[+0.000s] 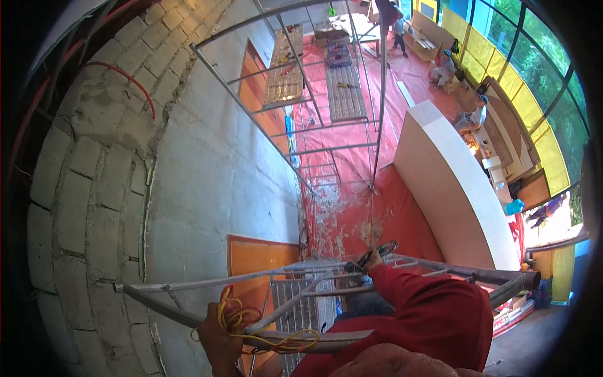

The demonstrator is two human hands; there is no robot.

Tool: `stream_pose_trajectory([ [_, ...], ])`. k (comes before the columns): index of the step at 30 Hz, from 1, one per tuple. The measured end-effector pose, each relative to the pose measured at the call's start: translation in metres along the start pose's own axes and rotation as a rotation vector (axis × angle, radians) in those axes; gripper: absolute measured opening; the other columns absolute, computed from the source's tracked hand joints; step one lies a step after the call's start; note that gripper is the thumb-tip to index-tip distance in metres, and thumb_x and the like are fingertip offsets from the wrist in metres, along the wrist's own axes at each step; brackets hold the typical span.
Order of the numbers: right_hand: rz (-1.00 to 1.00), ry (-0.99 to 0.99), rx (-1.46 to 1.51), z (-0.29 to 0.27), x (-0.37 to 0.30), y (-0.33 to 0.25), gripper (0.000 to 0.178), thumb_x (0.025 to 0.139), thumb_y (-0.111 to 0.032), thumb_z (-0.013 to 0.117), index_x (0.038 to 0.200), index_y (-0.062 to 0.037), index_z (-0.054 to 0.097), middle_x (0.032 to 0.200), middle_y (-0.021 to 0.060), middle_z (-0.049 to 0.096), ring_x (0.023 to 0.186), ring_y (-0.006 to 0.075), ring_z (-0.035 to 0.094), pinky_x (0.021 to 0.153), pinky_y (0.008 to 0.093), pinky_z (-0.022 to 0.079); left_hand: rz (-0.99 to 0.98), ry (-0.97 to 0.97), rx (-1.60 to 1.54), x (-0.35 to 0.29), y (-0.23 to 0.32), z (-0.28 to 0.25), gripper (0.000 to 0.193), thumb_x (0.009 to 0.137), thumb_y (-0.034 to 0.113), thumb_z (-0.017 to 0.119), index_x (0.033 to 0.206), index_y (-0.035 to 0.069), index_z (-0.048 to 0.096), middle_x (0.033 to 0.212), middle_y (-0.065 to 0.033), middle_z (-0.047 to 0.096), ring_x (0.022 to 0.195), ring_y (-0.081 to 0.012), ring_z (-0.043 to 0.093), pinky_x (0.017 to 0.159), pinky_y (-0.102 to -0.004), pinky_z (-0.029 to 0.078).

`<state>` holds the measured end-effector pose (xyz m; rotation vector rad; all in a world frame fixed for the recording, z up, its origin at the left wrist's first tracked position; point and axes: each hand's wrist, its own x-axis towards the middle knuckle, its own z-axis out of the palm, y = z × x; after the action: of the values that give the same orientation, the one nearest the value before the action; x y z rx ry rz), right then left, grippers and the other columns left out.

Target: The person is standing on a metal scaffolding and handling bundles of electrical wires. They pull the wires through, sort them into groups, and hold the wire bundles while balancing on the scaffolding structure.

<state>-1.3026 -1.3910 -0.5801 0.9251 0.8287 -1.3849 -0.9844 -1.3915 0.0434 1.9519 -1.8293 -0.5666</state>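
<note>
My left hand (220, 336) is closed at the metal scaffold rail (282, 341), with loops of thin yellow wire (304, 339) bunched in it. A bit of red shows among the loops, and some of the wire hangs along the rail. My right arm, in a red sleeve, reaches forward over the scaffold frame. At its end my right hand (375, 259) is closed on a dark hand tool (388, 247) above the far rail; its exact kind is too small to make out. Below the rails lies a perforated metal scaffold plank (290, 305).
A bare block wall (100, 201) and grey panel wall (195, 188) rise on the left. Ahead stands another scaffold frame (333, 149) with metal planks (345, 94). A long pale curved partition (440, 182) stands right on red floor sheeting (402, 201). Several people work farther off.
</note>
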Motion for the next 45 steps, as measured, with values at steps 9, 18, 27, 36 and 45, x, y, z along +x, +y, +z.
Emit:
stream_pose_trajectory([
  [9,-0.073,-0.144,-0.177,-0.006,0.054,-0.006,0.010,0.095,-0.023,0.063,0.091,-0.0145,0.066,0.089,0.0024,0.067,0.081,0.0265,0.068,0.083,0.0432,0.056,0.035,0.018,-0.058,0.001,-0.001,0.000,0.037,0.079,0.011,0.085,0.105,0.002,0.060,0.091,-0.0168,0.076,0.090,-0.0305,0.078,0.075,-0.0371,0.060],
  [18,-0.291,-0.206,-0.267,0.149,0.042,-0.052,0.038,0.099,-0.044,0.055,0.110,-0.0089,0.063,0.107,0.0111,0.069,0.101,0.0311,0.068,0.084,0.0521,0.055,0.054,0.023,0.073,-0.002,-0.010,-0.002,0.039,0.075,0.014,0.084,0.105,0.005,0.061,0.089,-0.0184,0.074,0.087,-0.0381,0.075,0.073,-0.0449,0.058],
  [27,-1.050,-0.934,-0.663,0.654,-0.292,-0.197,0.051,0.097,-0.045,0.065,0.128,-0.0055,0.058,0.122,0.0125,0.063,0.105,0.0271,0.067,0.079,0.0430,0.058,0.083,-0.023,0.177,0.003,-0.005,-0.009,0.039,0.076,0.012,0.080,0.108,0.006,0.060,0.091,-0.0207,0.073,0.089,-0.0430,0.073,0.073,-0.0504,0.057],
  [36,-0.790,-0.947,-1.574,0.508,-0.186,-0.076,0.046,0.100,-0.034,0.067,0.135,-0.0040,0.061,0.127,0.0054,0.065,0.111,0.0206,0.068,0.078,0.0405,0.061,0.041,-0.022,0.162,0.002,-0.004,-0.009,0.036,0.078,0.011,0.077,0.110,0.004,0.062,0.091,-0.0192,0.074,0.089,-0.0386,0.075,0.075,-0.0455,0.058],
  [45,-0.246,-0.278,-1.871,0.205,-0.018,-0.085,0.047,0.091,-0.040,0.078,0.115,-0.0009,0.067,0.104,0.0101,0.074,0.092,0.0311,0.077,0.063,0.0439,0.061,0.123,-0.024,0.048,0.001,-0.007,-0.010,0.036,0.079,0.015,0.081,0.105,0.000,0.061,0.088,-0.0190,0.074,0.085,-0.0347,0.077,0.074,-0.0408,0.058],
])
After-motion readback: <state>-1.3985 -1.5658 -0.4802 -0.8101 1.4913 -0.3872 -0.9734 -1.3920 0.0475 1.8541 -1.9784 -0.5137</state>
